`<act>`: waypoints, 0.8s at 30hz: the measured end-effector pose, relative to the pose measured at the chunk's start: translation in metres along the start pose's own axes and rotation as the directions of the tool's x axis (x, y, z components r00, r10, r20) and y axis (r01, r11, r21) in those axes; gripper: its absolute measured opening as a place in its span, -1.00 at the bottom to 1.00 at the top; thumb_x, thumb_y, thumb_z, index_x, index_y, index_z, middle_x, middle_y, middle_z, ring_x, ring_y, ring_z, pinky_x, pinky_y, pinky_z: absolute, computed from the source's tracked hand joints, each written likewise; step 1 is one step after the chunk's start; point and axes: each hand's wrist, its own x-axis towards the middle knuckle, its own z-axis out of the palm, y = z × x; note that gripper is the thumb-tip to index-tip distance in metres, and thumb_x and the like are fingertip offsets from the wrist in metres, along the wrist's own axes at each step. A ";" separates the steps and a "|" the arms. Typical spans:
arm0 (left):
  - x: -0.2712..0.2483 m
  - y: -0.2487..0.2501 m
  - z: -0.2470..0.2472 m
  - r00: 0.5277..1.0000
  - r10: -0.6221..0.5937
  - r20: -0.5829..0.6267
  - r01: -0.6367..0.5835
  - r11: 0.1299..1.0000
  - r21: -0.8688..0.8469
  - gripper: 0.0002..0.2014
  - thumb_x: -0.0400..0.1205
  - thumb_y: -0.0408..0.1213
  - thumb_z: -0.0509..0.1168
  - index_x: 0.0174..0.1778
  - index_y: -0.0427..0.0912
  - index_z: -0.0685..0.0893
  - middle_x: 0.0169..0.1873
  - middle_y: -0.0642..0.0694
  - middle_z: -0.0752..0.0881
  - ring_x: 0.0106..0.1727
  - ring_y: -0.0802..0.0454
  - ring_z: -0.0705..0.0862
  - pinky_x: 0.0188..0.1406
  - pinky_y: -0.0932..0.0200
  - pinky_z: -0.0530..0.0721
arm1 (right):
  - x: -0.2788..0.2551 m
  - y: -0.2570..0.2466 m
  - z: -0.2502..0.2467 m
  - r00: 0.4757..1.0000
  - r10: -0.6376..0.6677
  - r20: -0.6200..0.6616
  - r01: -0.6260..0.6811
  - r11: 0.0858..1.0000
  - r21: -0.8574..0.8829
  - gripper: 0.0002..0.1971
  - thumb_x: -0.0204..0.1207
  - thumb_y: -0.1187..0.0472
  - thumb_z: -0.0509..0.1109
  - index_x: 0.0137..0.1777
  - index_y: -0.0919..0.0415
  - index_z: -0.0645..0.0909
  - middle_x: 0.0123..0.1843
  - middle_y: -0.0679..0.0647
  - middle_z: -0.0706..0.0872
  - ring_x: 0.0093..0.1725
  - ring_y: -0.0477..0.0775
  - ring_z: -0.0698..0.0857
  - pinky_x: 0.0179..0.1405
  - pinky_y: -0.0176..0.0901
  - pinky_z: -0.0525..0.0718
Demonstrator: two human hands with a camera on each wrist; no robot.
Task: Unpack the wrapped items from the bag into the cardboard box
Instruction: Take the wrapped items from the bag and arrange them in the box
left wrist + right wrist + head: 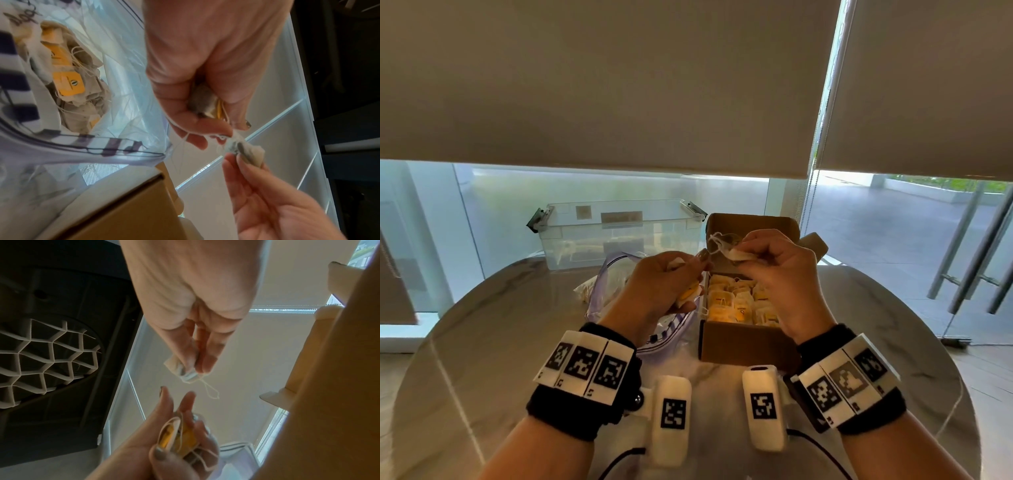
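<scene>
1. Wrapped items (739, 301), tea bags with yellow tags, fill the open cardboard box (743, 342) on the marble table (482, 342); more lie in the clear plastic bag (606, 291) just left of it.
2. Right hand (777, 270) is raised over the box, fingertips pinching one tea bag (739, 255) with loose string.
3. Left hand (661, 281) is raised beside it, fingers curled round a bunch of tea bags (180, 438).
4. A clear bin (619, 233) stands behind.
</scene>
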 end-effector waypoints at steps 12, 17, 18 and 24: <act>0.002 0.002 -0.002 0.984 0.108 -0.139 -0.108 0.994 0.012 -0.91 0.63 -0.21 0.29 -0.11 -0.04 0.71 -0.52 0.09 0.61 -0.46 0.16 0.56 -0.52 0.33 0.51 | 0.000 -0.002 0.001 0.994 0.035 0.105 -0.032 0.999 -0.030 -0.58 0.45 0.59 0.25 -0.37 0.05 0.67 -0.25 0.01 0.70 -0.08 0.06 0.71 -0.05 -0.14 0.72; -0.001 0.003 0.000 0.985 0.150 -0.084 -0.138 0.981 0.135 -0.89 0.62 -0.21 0.29 -0.18 0.00 0.71 -0.39 0.03 0.67 -0.38 0.15 0.60 -0.51 0.35 0.56 | 0.005 -0.004 0.005 0.986 0.079 0.145 -0.054 0.984 -0.168 -0.77 0.46 0.24 0.47 0.11 0.02 0.69 0.10 -0.07 0.64 0.09 -0.12 0.62 0.03 -0.47 0.62; -0.001 0.003 0.000 0.985 0.157 -0.072 -0.144 0.977 0.159 -0.89 0.62 -0.20 0.30 -0.18 -0.01 0.71 -0.40 0.03 0.66 -0.39 0.15 0.60 -0.52 0.36 0.55 | 0.005 -0.004 0.006 0.981 0.073 0.178 -0.027 0.968 -0.250 -0.71 0.43 0.21 0.50 0.15 0.04 0.69 0.10 -0.11 0.61 0.08 -0.16 0.59 -0.02 -0.56 0.56; -0.001 0.002 0.000 0.985 0.174 0.005 -0.167 0.939 0.300 -0.92 0.56 -0.05 0.35 -0.23 0.10 0.68 -0.37 0.07 0.71 -0.40 0.17 0.67 -0.47 0.32 0.60 | 0.004 -0.009 0.006 0.968 0.098 0.231 0.005 0.913 -0.407 -0.91 0.33 0.24 0.58 -0.17 0.18 0.77 -0.28 -0.18 0.65 -0.29 -0.20 0.61 -0.30 -0.57 0.54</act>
